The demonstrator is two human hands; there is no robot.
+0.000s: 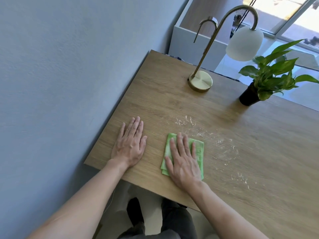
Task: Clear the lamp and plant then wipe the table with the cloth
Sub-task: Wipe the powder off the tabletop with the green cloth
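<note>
A folded green cloth (198, 147) lies on the wooden table (172, 104) near its front edge. My right hand (183, 159) rests flat on the cloth, fingers spread. My left hand (130, 144) lies flat on the bare wood to the left, holding nothing. At the back stands a brass lamp (201, 81) with a curved neck and a white shade. To its right is a small green plant (269, 76) in a black pot. White crumbs (203, 131) are scattered to the right of the cloth.
A grey wall (60, 75) runs along the table's left edge. Behind the table stand a white cabinet (188, 42) and a bright window (296, 18). My legs and dark shoes show below the front edge.
</note>
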